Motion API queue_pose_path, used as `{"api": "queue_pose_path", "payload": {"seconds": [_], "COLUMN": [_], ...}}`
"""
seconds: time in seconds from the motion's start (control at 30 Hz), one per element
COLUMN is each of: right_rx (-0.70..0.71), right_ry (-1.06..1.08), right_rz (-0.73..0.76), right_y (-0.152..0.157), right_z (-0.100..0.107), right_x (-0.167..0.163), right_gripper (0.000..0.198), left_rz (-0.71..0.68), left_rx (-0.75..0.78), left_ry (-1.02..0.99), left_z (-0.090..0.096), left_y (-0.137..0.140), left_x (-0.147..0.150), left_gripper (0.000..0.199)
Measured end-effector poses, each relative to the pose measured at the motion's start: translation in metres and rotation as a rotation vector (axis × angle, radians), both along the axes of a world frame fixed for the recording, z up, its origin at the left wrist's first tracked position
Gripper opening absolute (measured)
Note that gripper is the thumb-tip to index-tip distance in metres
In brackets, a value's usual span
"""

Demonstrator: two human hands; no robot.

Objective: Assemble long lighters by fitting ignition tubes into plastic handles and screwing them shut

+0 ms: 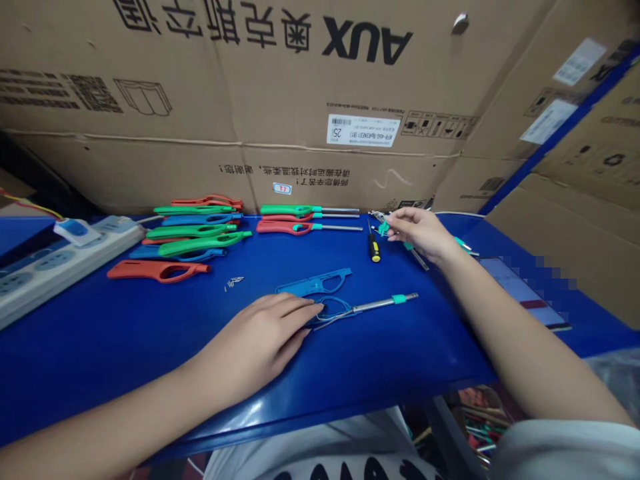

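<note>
My left hand (265, 333) lies over the handle end of an opened blue gas lighter (336, 308), fingers bent onto it and covering much of the handle. Thin wires show in its loop, and a metal tube (373, 305) with a teal collar (399, 299) points right. Just behind it lies a loose blue handle half (315, 283). At the back right, my right hand (420, 230) pinches a small teal plastic part (383, 229) between thumb and fingers. A black and yellow screwdriver (374, 248) lies beside that hand, and a metal tube (417, 257) lies under it.
Orange, green and blue lighter handles (195, 233) are piled at the back left. Several lighters with metal tubes (310, 220) lie at the back centre. Small screws (233, 283), a white power strip (65, 250) and a phone-like screen (520, 290) are on the table. Cardboard (280, 87) walls the back.
</note>
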State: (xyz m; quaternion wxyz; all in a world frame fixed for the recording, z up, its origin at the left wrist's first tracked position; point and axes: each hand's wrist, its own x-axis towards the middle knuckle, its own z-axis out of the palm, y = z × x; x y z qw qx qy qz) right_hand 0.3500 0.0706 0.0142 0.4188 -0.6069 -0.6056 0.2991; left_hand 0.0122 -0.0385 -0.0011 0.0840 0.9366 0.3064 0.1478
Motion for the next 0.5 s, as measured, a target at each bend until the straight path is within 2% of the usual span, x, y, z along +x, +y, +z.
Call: {"api": "queue_pose_path", "payload": {"seconds": [0.07, 0.13, 0.27, 0.37, 0.5], "right_rx": [-0.083, -0.223, -0.396, -0.452, -0.356], "right_ry": [0.066, 0.132, 0.02, -0.19, -0.574], "right_rz": [0.121, 0.328, 0.63, 0.687, 0.706], "right_y": [-0.011, -0.022, -0.039, -0.044, -0.046], "right_z": [0.008, 0.014, 0.019, 0.021, 0.026], "right_x": [-0.007, -0.014, -0.026, -0.028, -0.021], "right_gripper": [0.048, 0.046, 0.038, 0.031, 0.021], "left_rz": [0.005, 0.011, 0.018, 0.033, 0.049], "left_rx": [-0.025, -0.053, -0.094, -0.116, -0.132], "left_ry": [-0.023, -0.047, -0.074, -0.082, -0.087], "left_z": [0.0, -0.002, -0.005, -0.007, -0.007], "left_y": [0.001, 0.002, 0.004, 0.006, 0.007], "left_x": [0.0, -0.001, -0.002, -0.002, -0.002], "left_gripper": [0.035, 0.035, 0.036, 0.036, 0.035]}}
